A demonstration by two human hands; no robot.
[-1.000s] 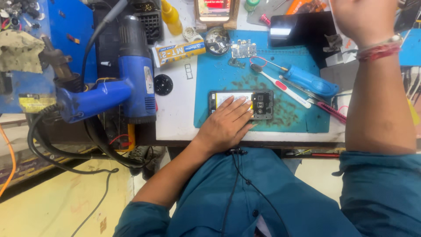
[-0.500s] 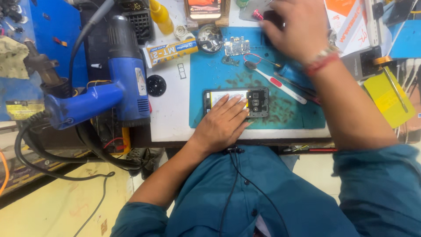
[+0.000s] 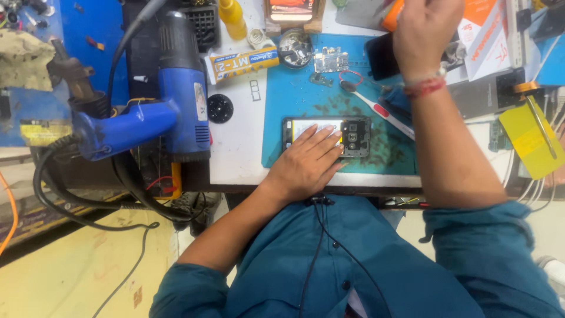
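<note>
My left hand lies flat, fingers together, on an opened black phone with its back cover off. The phone rests on a blue work mat. My right hand is stretched to the back of the bench, above a dark phone. Its fingers are at an orange object; whether they grip it is hidden. A red thread band circles that wrist.
A blue heat gun stands on the left, with black cables hanging below it. On and around the mat lie a white toothbrush, a small circuit board, a round tin, a yellow glue carton, a yellow bottle and a black disc. At the right edge lies a yellow pad.
My right hand came down over the back of the mat, then shifted right and farther back to the orange object. The left hand stayed on the phone.
</note>
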